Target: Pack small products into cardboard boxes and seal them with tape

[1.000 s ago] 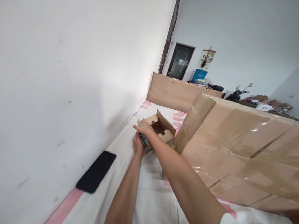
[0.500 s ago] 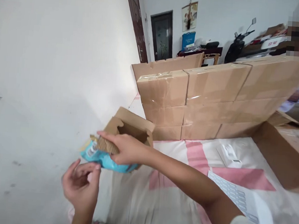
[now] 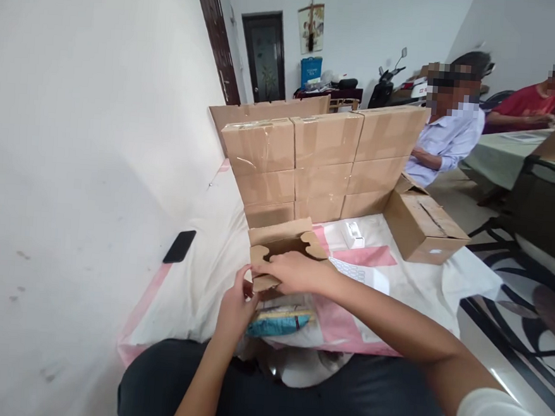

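An open cardboard box (image 3: 279, 238) stands on the cloth-covered table in front of me, its flaps raised. My right hand (image 3: 294, 271) reaches across its near side, fingers closed over the front flap. At the near left corner, my left hand (image 3: 236, 306) has its thumb and fingers pinched on the cardboard; the fingertips are partly hidden. A blue packet with a yellowish edge (image 3: 279, 325) lies on the table just nearer to me than the box, touched by neither hand's fingers as far as I can see.
Stacked taped cartons (image 3: 321, 163) form a wall behind the box. A black phone (image 3: 180, 247) lies left. To the right are a white device (image 3: 353, 235), a label sheet (image 3: 356, 272) and a closed carton (image 3: 430, 228). Two people sit beyond, one in a light shirt (image 3: 451, 141).
My view has swung right and down. Both hands and the box now sit nearer the table's middle. The blue packet, earlier near my hands, lies below the box; my left hand now touches the box.
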`<state>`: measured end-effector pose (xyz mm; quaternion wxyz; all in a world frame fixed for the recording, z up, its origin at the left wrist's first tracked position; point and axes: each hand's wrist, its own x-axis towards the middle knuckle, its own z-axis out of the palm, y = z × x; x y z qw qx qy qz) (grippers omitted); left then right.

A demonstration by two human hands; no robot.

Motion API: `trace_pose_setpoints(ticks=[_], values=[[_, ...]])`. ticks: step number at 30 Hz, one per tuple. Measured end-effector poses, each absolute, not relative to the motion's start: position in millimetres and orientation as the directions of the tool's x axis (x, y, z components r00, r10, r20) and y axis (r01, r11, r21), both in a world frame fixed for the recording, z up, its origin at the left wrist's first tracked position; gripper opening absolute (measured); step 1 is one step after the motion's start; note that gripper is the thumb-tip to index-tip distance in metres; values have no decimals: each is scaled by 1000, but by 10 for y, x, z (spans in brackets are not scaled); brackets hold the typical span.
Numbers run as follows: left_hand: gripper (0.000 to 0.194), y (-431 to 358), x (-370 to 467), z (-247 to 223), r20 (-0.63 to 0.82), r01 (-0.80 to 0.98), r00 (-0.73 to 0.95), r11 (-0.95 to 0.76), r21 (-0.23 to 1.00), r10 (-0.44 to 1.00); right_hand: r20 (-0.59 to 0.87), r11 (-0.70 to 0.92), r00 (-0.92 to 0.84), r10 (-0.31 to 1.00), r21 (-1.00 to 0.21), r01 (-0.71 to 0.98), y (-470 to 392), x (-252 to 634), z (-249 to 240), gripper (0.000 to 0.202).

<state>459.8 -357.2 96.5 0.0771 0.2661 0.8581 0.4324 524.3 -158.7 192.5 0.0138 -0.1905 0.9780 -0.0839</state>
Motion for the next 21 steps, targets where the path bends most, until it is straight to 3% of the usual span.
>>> trace_pose_setpoints(ticks=[2, 4, 7, 11, 14, 18, 21], values=[[74, -3548, 4683, 951, 63, 456, -803, 544, 704, 592, 88, 943, -949, -301, -123, -310, -1395, 5428, 1888, 62], [102, -3539, 4787, 866, 1, 502, -728, 533, 681, 685, 167, 970, -964, -206, -96, -224, -1181, 5596, 1816, 66], [129, -3528, 4934, 669, -73, 575, -621, 517, 634, 781, 243, 977, -962, -129, -135, -165, -892, 5756, 1663, 58], [112, -3518, 4994, 500, -144, 616, -628, 601, 509, 765, 293, 959, -946, -138, -197, -201, -711, 5795, 1448, 42], [95, -3563, 4942, 494, -137, 629, -634, 611, 481, 761, 337, 945, -928, -157, -222, -241, -682, 5773, 1310, 39], [76, -3778, 4862, 562, 0, 620, -646, 525, 584, 763, 419, 946, -896, -143, -207, -248, -650, 5770, 1183, 34], [77, -4005, 4817, 718, 111, 546, -723, 465, 697, 682, 441, 954, -884, -154, -166, -249, -629, 5752, 1212, 30]])
